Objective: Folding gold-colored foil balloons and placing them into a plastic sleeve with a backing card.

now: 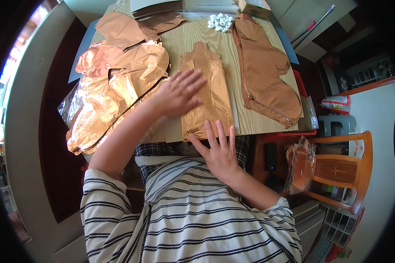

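Note:
A folded copper-coloured foil balloon [213, 103] lies flat in front of me at the table's near edge, its narrow tabbed end pointing away. My left hand [182, 91] is over its left side with the fingers stretched out; whether the palm touches the foil I cannot tell. Fingers spread, my right hand [219, 151] rests its fingertips on the balloon's near end. To the left lies a pile of unfolded, shiny foil balloons [138, 70], partly behind my left forearm. A stack of flat foil balloons [265, 70] with a curved outline lies to the right.
Small white pieces [220, 22] are heaped at the far side of the wooden table [197, 37]. A cardboard box [254, 8] stands beyond them. On the right, a wooden chair [364, 171] has a clear bag [300, 168] of copper foil on it.

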{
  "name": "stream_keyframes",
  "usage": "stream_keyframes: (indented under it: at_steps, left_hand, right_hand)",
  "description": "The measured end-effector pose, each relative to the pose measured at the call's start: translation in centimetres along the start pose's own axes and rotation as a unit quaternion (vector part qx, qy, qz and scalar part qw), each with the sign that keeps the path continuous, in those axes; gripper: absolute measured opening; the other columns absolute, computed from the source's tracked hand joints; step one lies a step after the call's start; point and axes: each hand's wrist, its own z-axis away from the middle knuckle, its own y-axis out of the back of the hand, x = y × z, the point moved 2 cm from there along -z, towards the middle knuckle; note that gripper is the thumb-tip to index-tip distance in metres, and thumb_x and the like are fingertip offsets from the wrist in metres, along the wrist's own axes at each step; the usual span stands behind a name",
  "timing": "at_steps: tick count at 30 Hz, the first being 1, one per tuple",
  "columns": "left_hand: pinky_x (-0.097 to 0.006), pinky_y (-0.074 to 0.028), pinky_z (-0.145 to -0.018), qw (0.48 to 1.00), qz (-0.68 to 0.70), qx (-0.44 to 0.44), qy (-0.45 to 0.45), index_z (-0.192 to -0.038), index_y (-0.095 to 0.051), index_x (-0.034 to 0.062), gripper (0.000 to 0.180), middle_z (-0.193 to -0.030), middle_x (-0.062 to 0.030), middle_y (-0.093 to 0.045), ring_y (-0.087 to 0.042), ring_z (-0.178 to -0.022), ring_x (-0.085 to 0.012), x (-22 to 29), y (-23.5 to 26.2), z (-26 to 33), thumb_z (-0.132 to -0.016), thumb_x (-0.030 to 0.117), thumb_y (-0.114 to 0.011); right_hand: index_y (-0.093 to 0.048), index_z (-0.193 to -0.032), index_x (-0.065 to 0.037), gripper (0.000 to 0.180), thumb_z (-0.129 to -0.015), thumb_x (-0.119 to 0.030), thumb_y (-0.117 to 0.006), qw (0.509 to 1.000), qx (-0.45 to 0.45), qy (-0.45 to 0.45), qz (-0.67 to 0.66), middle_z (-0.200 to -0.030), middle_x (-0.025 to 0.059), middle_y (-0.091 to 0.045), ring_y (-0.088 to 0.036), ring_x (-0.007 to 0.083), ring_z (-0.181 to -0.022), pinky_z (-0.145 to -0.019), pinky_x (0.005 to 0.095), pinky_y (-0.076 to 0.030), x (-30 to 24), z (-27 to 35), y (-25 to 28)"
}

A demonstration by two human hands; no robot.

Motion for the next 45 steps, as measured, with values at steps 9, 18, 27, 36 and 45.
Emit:
stream_keyframes:
  at_steps: [9,18,27,36,45]
  left_hand:
    - [-0.054,-0.017,-0.124,0.994,-0.044,0.014,0.099,-0.157,-0.029,-0.0001,0.072,-0.163,-0.0201,-0.031,-0.026,-0.152,-0.0382,4.9,3.3,-1.8,-0.101,0.04,-0.05]
    - [-0.053,-0.019,-0.123,0.985,0.143,0.057,0.078,-0.155,-0.033,-0.0023,0.087,-0.161,-0.0242,-0.033,-0.027,-0.151,-0.0415,11.1,1.5,5.6,-0.095,0.056,-0.055]
    - [-0.051,-0.03,-0.119,0.998,0.03,0.053,0.022,-0.149,-0.044,0.0,0.071,-0.156,-0.0188,-0.043,-0.041,-0.144,-0.0382,11.1,0.9,6.9,-0.085,0.02,-0.065]
    - [-0.049,-0.034,-0.117,0.994,0.031,0.098,0.025,-0.147,-0.048,0.0005,0.057,-0.153,-0.0171,-0.047,-0.045,-0.141,-0.0364,11.1,0.8,7.8,-0.094,0.02,-0.057]
    - [-0.049,-0.035,-0.117,0.992,0.01,0.122,0.034,-0.146,-0.049,0.0003,0.055,-0.153,-0.0176,-0.047,-0.046,-0.141,-0.0364,11.1,0.0,8.1,-0.094,0.017,-0.056]
  right_hand:
    - [-0.04,-0.154,-0.026,0.074,-0.085,-0.011,-0.062,0.999,-0.029,-0.013,-0.032,-0.159,0.026,-0.029,-0.031,0.0531,-0.141,-0.108,0.0748,-0.026,0.2,-0.6,1.5]
    - [-0.065,-0.123,-0.002,0.045,-0.079,-0.004,-0.068,0.959,0.14,-0.055,-0.24,-0.142,0.0215,-0.052,-0.054,0.042,-0.123,-0.105,0.052,-0.043,3.2,0.6,4.1]
    - [-0.068,-0.107,-0.001,0.03,-0.1,-0.03,-0.063,0.651,-0.161,-0.41,-0.619,-0.084,0.0076,-0.072,-0.068,0.0133,-0.062,-0.054,0.0224,-0.048,9.7,1.4,4.5]
    - [-0.065,-0.095,-0.006,0.024,-0.101,-0.028,-0.062,0.629,-0.238,-0.383,-0.633,-0.07,0.004,-0.068,-0.063,0.0098,-0.05,-0.046,0.0193,-0.042,9.7,-2.0,3.8]
    - [-0.067,-0.092,0.001,0.017,-0.098,-0.012,-0.058,0.73,0.013,-0.426,-0.534,-0.07,0.0075,-0.066,-0.065,0.0139,-0.054,-0.049,0.0263,-0.05,16.6,-6.1,5.0]
